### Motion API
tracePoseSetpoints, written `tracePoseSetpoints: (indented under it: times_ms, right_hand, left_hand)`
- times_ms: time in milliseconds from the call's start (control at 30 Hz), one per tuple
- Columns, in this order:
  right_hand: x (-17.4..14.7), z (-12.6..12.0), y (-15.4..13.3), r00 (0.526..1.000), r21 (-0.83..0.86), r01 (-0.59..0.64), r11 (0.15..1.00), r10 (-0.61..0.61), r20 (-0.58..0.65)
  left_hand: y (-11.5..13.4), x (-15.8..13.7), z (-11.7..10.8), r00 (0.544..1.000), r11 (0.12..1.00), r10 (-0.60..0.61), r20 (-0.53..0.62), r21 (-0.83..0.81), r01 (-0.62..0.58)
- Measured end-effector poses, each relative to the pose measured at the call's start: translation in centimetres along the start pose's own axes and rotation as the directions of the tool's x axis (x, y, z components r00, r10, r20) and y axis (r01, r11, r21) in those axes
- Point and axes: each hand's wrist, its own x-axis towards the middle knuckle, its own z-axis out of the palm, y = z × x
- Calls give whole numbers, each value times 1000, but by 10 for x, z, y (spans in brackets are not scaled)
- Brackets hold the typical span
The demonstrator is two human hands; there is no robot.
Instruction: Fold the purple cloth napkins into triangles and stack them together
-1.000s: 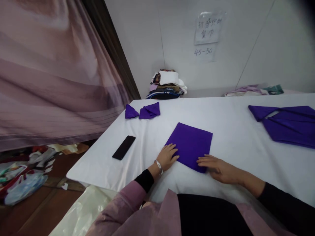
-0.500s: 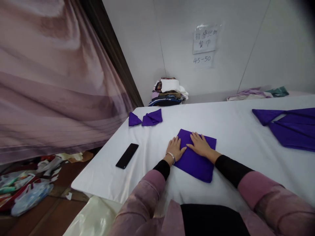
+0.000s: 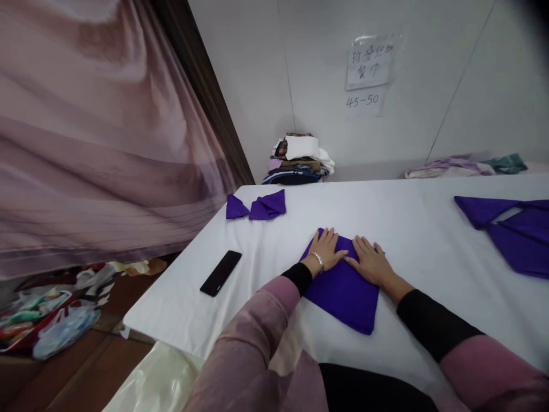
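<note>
A purple cloth napkin (image 3: 343, 292), folded into a flat four-sided shape, lies on the white-covered table in front of me. My left hand (image 3: 326, 250) rests flat on its upper left part, fingers stretched out, with a bracelet at the wrist. My right hand (image 3: 370, 261) presses flat over the upper right edge of the cloth, fingers spread and covering that corner. The two thumbs nearly meet over the middle of the cloth. Neither hand grips anything.
A black phone (image 3: 221, 273) lies left on the table (image 3: 180, 309). Behind it sits a folded purple cloth (image 3: 268, 206); another purple cloth (image 3: 523, 240) is at the right. Stacked fabrics (image 3: 298, 160) stand by the wall. A pink curtain (image 3: 107, 143) hangs at left.
My left hand has slid right, further onto the napkin. My right hand has shifted right to its upper right edge. The view has also turned slightly.
</note>
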Motion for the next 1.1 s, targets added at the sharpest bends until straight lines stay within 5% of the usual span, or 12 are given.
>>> tracePoseSetpoints:
  times_ms: [533, 833, 900, 1000, 1100]
  right_hand:
    - [0, -5, 0, 999, 8, -6, 1000, 6, 34]
    - [0, -6, 2, 998, 18, -3, 1000, 2, 64]
    - [1, -5, 3, 998, 23, -2, 1000, 0, 68]
    - [3, -9, 6, 996, 46, -11, 999, 7, 90]
    - [2, -20, 9, 996, 92, -16, 996, 8, 85]
  left_hand:
    - [-26, 20, 17, 982, 976, -178, 61, -117, 184]
    - [-76, -48, -4, 867, 868, -492, -71, -109, 484]
    - [-68, -70, -6, 892, 897, -438, -109, -125, 425]
    - [-40, -105, 3, 967, 975, -153, -203, -192, 114]
    - [-2, -141, 16, 976, 966, 85, -199, -223, -129]
